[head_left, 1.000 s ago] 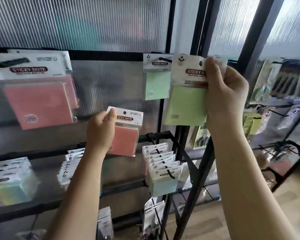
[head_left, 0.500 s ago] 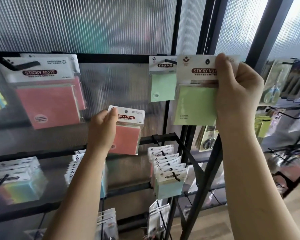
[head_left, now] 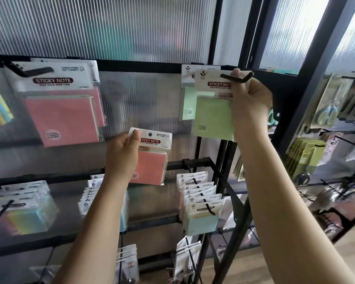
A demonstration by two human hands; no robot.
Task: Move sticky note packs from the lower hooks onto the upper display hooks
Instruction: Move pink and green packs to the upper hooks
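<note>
My right hand [head_left: 251, 99] pinches the white header of a green sticky note pack [head_left: 213, 117] at the upper rail. A black upper hook [head_left: 237, 77] now pokes through that header and crosses my fingers. Behind it another green pack [head_left: 188, 103] hangs on the same hook. My left hand [head_left: 122, 158] holds a pink sticky note pack [head_left: 152, 162] by its header's left edge, in mid-air below and left of the green one. A large pink pack [head_left: 64, 117] hangs on the upper left hook [head_left: 32, 69].
Lower hooks carry rows of pastel packs [head_left: 201, 210], more at the left [head_left: 23, 210] and behind my left forearm. Further packs hang near the floor [head_left: 188, 257]. A black frame post [head_left: 232, 228] stands between racks. The right rack holds scissors [head_left: 327, 111] and yellow-green cards [head_left: 307, 156].
My right hand has pushed the green pack back onto the upper hook, whose tip now shows in front of the header. The left hand with the pink pack stayed about where it was.
</note>
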